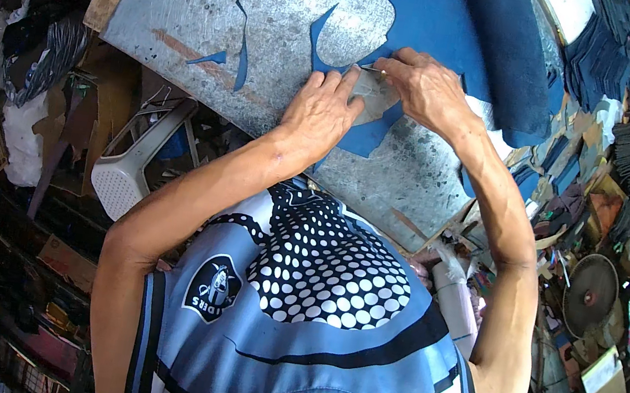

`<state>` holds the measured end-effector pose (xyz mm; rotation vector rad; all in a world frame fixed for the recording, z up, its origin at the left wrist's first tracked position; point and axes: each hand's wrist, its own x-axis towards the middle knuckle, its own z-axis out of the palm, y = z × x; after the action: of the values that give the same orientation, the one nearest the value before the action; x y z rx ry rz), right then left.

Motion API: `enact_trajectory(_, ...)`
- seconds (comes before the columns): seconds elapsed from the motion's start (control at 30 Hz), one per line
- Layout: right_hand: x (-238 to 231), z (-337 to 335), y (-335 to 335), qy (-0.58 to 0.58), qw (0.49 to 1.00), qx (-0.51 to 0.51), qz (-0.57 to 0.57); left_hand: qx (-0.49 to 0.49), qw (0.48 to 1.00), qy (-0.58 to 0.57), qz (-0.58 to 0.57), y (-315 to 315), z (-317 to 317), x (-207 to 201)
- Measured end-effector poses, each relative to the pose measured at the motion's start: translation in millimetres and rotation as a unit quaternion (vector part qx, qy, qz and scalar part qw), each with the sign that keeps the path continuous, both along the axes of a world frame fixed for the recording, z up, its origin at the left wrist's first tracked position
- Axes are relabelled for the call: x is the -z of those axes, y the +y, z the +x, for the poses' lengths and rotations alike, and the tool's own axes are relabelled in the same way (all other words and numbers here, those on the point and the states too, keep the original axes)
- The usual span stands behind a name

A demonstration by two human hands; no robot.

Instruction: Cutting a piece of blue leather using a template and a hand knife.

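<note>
Head view, upper centre: left hand [320, 107], fingers slightly spread, steadies template [375, 98] on blue sheet [363, 138]; right hand [426, 89] pinches tool [374, 70], apparently cutting. Next needs steady pressure.

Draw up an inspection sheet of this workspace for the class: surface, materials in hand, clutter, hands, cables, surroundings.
Surface: grey table, scratched and blotched, with a brownish streak.
Job's things: blue sheet with curved cut edges; grey flat piece between the hands, partly over blue material.
Clutter: loose blue scraps left of the hands.
Hands: left hand rests by the grey flat piece, fingers spread; right hand pinches a slim tool, mostly hidden.
Cables: nothing seen.
Surroundings: white stool at left; round disc and piled material at right.
</note>
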<state>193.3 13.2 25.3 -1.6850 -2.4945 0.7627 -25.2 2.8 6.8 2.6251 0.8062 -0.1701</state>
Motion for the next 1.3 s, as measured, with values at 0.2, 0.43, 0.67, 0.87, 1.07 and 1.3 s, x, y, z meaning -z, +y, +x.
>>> enact_trajectory(0.2,3.2,8.3,9.1,-0.017,0.999,-0.039,-0.001,0.001,1.0,0.005,-0.012,0.1,-1.1,-1.8)
enact_trajectory(0.43,0.9,13.1,8.8,-0.03,0.999,-0.035,-0.005,0.0,1.0,0.006,-0.019,0.8,-0.1,-4.1)
enact_trajectory(0.67,0.1,27.4,12.8,-0.05,0.998,-0.029,-0.014,0.0,1.0,0.005,-0.024,1.3,-0.2,-4.6)
enact_trajectory(0.87,2.3,33.2,8.3,-0.022,0.999,-0.008,-0.028,-0.001,1.0,0.012,-0.019,-0.2,0.6,-1.9)
enact_trajectory(1.07,-0.6,35.8,1.3,-0.009,1.0,0.012,-0.027,-0.003,1.0,0.013,-0.025,0.1,0.9,-4.1)
enact_trajectory(1.3,4.4,36.3,-9.4,0.009,0.999,0.04,-0.025,0.002,1.0,0.012,-0.017,1.2,0.5,-4.0)
